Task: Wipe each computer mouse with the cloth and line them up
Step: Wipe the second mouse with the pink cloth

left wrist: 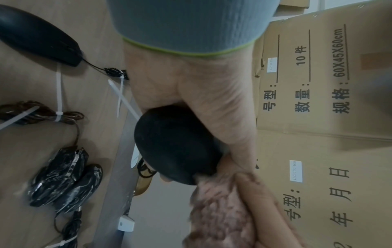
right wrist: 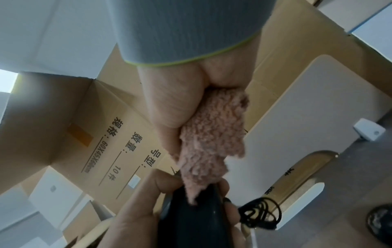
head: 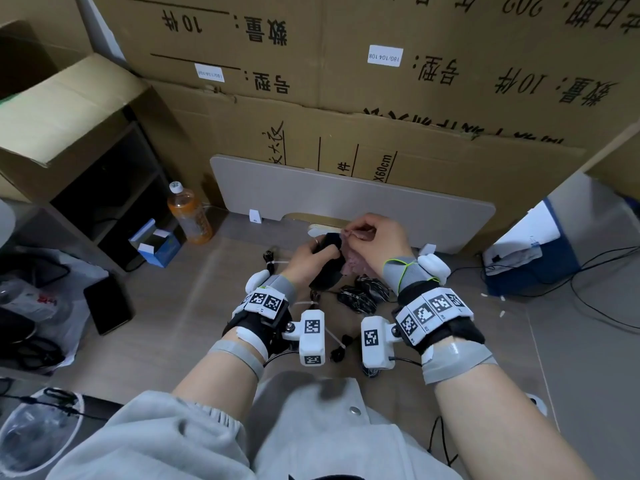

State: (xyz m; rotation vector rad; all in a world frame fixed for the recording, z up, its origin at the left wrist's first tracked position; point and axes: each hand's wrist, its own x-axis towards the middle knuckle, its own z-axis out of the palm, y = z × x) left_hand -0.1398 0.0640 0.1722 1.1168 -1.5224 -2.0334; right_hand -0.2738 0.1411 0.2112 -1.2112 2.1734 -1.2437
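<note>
A plain black mouse is held off the floor at the centre of the head view, gripped by the left hand, whose fingers are curled round its body from the left. In the left wrist view the same mouse is seen lodged against the palm at mid-frame, with its rounded end turned toward the camera. A fuzzy pink cloth is pinched by the right hand, thumb and fingertips pressed together on a bunched fold just above the mouse. In the right wrist view the cloth is seen hanging from the palm down to the mouse at the lower centre, and its lower tip touches the mouse's top.

2 patterned black mice are seen lying side by side, touching, on the floor below the hands in the head view; in the left wrist view they sit at the lower left, with a cable bundled by white zip ties above them. Another black mouse is seen on the floor at the upper left of that view, well apart from the pair.

An orange drink bottle stands upright left of centre in the head view, and stacked cardboard boxes fill the top of the frame.
</note>
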